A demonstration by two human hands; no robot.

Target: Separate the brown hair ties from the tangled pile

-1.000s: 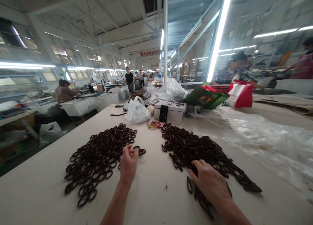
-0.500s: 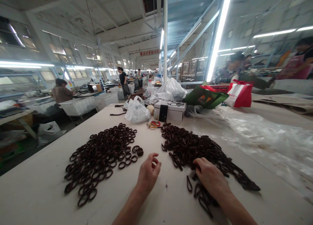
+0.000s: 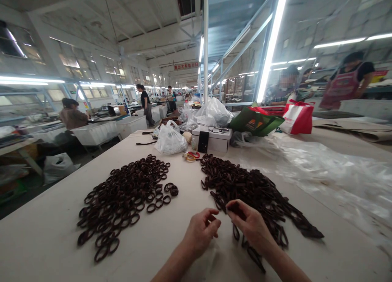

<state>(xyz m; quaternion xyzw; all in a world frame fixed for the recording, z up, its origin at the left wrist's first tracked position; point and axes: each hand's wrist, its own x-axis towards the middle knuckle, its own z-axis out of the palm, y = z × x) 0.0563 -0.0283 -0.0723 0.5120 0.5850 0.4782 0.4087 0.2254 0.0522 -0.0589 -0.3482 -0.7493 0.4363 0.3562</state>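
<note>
Two heaps of dark brown loops lie on a pale table (image 3: 55, 233). The left heap (image 3: 122, 196) is made of round, opened rings. The right heap (image 3: 251, 192) is made of flattened, tangled loops. My right hand (image 3: 249, 225) is at the near edge of the right heap, fingers pinched on one brown loop (image 3: 234, 208). My left hand (image 3: 202, 231) is right beside it, fingers curled toward that loop, with nothing clearly in them.
Behind the heaps are red-handled scissors (image 3: 191, 155), a white box (image 3: 214, 138), filled plastic bags (image 3: 170, 140), a green bag (image 3: 257, 123) and a red bag (image 3: 298, 116). Clear plastic sheet (image 3: 330, 172) covers the right side. Other people work at tables behind.
My left hand left the round-ring heap and moved right to meet my right hand. My right hand lifted off the flattened heap with one loop pinched.
</note>
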